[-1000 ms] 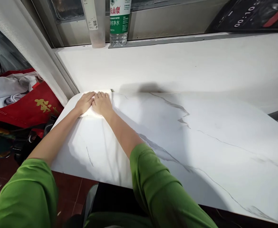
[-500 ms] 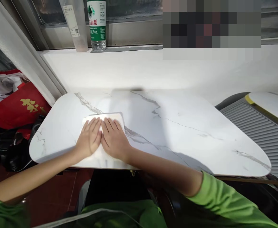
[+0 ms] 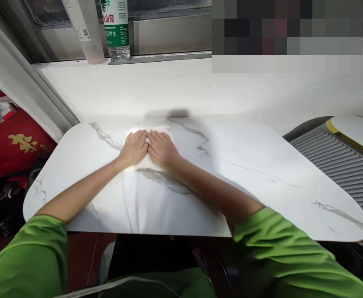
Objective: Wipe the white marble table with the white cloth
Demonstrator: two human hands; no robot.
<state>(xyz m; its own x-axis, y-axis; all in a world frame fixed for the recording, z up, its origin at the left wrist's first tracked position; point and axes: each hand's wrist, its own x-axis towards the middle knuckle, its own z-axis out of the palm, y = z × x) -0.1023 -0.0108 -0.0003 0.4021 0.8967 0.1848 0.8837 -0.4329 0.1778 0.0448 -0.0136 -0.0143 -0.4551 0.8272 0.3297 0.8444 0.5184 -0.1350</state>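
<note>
head view: a white cloth [image 3: 144,162] is spread flat on the far part of the marble-patterned worktop [image 3: 246,145], left of its middle and near the wall [image 3: 156,89]. it is largely covered by the left hand [image 3: 134,147] and the right hand [image 3: 163,148], which are set side by side, palms down, with fingers stretched out and thumbs close together. nothing appears to be gripped; the cloth seems to be held by pressure alone, and the palms are probably paired so that this pressure is shared across it. whether any fold is trapped beneath cannot be told. the water bottle [image 3: 118,37] and the translucent container [image 3: 90,41] are stood on the sill [image 3: 169,57] at the far left, perhaps so that the arms are not hindered. the red bag [image 3: 16,140] is placed beyond the worktop's left edge, likely for the same reason.
</note>
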